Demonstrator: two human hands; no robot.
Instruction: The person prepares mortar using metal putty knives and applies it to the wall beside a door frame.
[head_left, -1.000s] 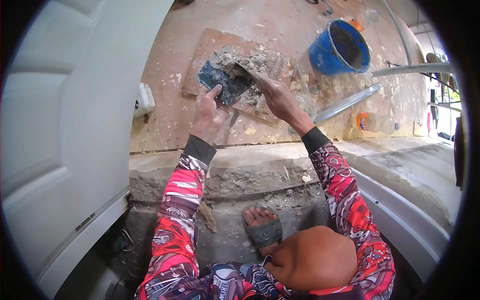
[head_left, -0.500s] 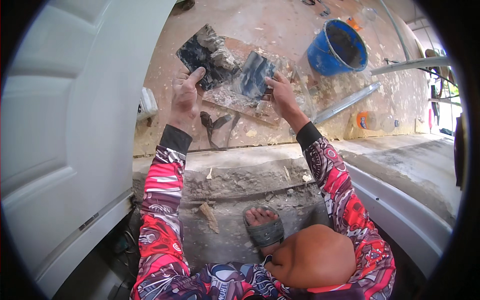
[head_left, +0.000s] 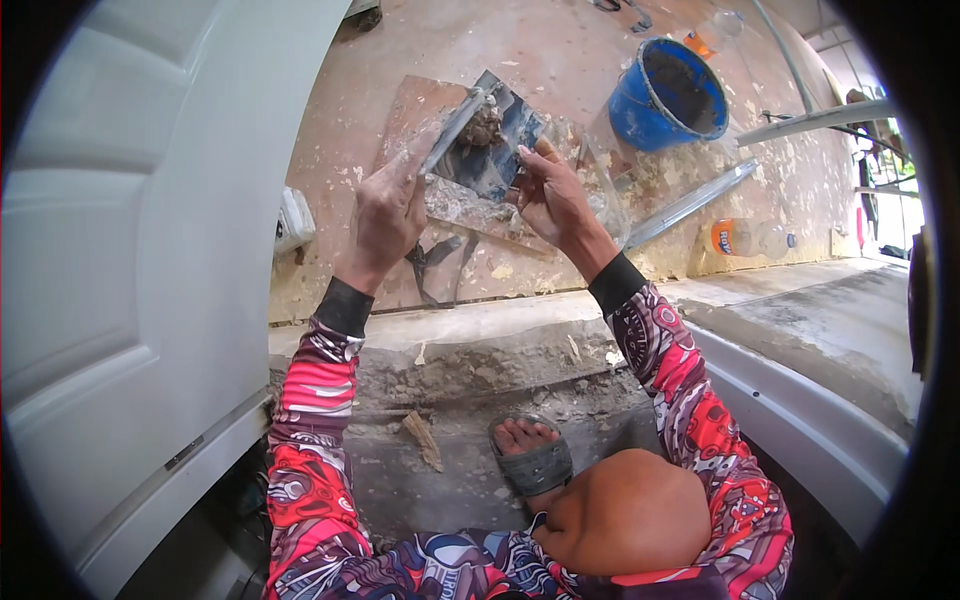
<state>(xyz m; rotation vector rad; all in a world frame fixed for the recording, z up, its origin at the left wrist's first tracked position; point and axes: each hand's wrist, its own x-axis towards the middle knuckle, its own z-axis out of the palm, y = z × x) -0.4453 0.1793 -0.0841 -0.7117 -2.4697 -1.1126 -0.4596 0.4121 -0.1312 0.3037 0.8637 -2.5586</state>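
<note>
My left hand is closed on the edge of a dark flat plate, tilted steeply so that mostly its narrow side shows. In my right hand is a second dark flat plate, smeared with grey, pinched at its near right corner. Between the two plates sits a lump of wet grey mortar; the left plate leans over it, and I cannot tell exactly where they touch. Below the plates lies a mortar-splashed board on the floor. A black strap lies near my left wrist.
A blue bucket with grey mortar inside stands at the far right. Nearer are a metal bar and a plastic bottle on its side. A white door fills the left. A rough step edge runs before my sandalled foot.
The left plate has turned from lying nearly flat to standing on edge and moved right against the right plate. The mortar lump, formerly on the left plate, is now between both.
</note>
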